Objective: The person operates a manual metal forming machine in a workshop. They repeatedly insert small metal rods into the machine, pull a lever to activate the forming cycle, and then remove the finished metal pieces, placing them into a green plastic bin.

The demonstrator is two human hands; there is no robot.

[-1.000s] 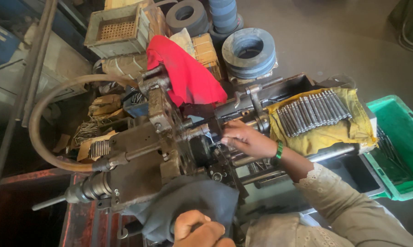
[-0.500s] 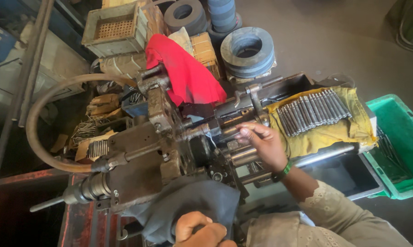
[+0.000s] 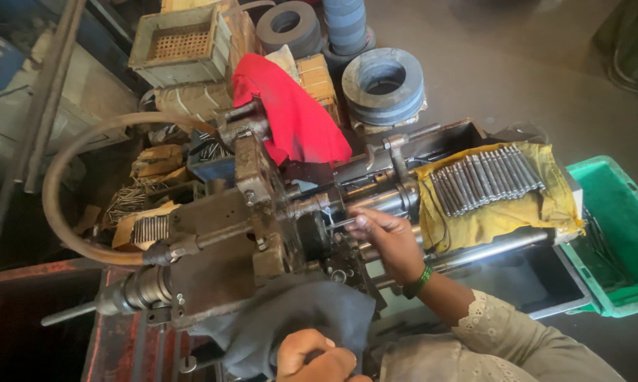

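Right hand (image 3: 388, 239) sits at the middle of the machine (image 3: 262, 226), fingers (image 3: 358, 221) pinched closed on a thin metal pin (image 3: 339, 224) that points into the machine's dark round holder just left of the fingertips. Tight spot: machine parts crowd above, left of and below the fingertips; the only open room runs back along the forearm, down and right.

Right of the fingers, past the knuckles, a yellow cloth (image 3: 503, 209) drapes over the machine's rails, a row of metal pins (image 3: 485, 180) lying side by side on it. Beyond the cloth's far edge, a green bin (image 3: 627, 233) stands on the floor.

Left hand (image 3: 315, 356) at the picture's bottom edge, well below the right fingers, curled closed on a dark grey cloth (image 3: 291, 318) that hangs over the machine's near edge.

Above the fingers, a red cloth (image 3: 291, 113) is draped on the machine's top. Far left, a rubber hose (image 3: 61, 184) loops wide.
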